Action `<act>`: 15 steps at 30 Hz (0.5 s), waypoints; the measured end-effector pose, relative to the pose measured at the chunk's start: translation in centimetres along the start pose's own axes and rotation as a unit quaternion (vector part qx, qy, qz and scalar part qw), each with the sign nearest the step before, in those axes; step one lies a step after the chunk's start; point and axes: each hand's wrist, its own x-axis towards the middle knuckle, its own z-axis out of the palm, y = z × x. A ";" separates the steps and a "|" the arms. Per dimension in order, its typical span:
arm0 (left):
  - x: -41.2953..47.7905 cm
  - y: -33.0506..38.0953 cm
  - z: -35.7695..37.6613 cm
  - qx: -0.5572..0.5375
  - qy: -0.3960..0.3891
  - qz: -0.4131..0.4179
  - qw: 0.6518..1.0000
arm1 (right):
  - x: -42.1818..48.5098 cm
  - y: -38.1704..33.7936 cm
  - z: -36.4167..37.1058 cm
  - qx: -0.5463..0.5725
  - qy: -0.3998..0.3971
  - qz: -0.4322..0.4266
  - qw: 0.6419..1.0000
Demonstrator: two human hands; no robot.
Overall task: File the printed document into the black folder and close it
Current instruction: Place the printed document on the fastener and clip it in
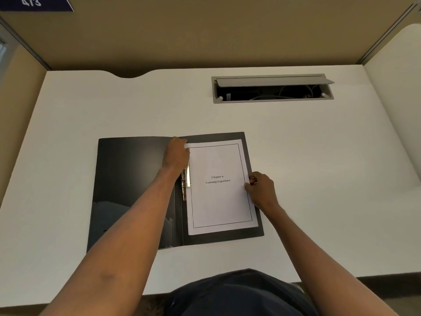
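A black folder lies open flat on the white desk. The printed document, a white stack titled "Chapter 6 Learning Experience", rests on the folder's right half. A metal clip mechanism runs along the spine beside the paper's left edge. My left hand sits on the document's top left corner, next to the clip. My right hand pinches the stack's right edge at mid height.
A grey cable hatch with its lid raised is set into the desk at the back right. Tan partition walls enclose the desk behind and at both sides. The desk's front edge runs just before my torso.
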 end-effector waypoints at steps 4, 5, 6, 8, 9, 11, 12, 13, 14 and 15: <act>0.6 -0.1 0.2 0.014 -0.006 0.007 1.000 | -0.4 0.5 0.4 -0.009 -0.007 -0.013 1.000; 0.6 -0.1 0.2 0.014 -0.007 0.006 1.000 | -0.5 0.5 0.4 -0.006 -0.006 -0.014 1.000; 0.5 -0.2 0.2 0.015 -0.006 0.008 1.000 | -0.5 0.5 0.3 -0.001 -0.006 -0.013 1.000; 0.3 -0.3 0.2 0.022 -0.005 0.017 1.000 | -0.7 0.5 0.2 0.013 -0.008 -0.014 1.000; 0.3 -0.3 0.3 0.028 -0.004 0.024 0.999 | -0.8 0.4 0.2 0.020 -0.008 -0.014 1.000; 0.3 -0.3 0.3 0.039 -0.001 0.035 0.999 | -1.2 0.3 -0.2 0.033 -0.009 -0.012 0.999; 0.3 -0.2 0.2 0.046 -0.001 0.040 0.998 | -1.5 0.2 -0.4 0.037 -0.007 -0.010 0.999; 0.2 -0.1 0.2 0.057 0.001 0.046 0.997 | -2.0 0.0 -0.7 0.039 0.001 -0.010 0.999; 0.2 0.1 0.2 0.075 0.006 0.054 0.996 | -2.6 -0.2 -0.9 0.045 0.015 -0.010 0.999; 0.2 0.3 0.2 0.098 0.014 0.067 0.993 | -3.5 -0.5 -1.2 0.057 0.029 -0.007 0.998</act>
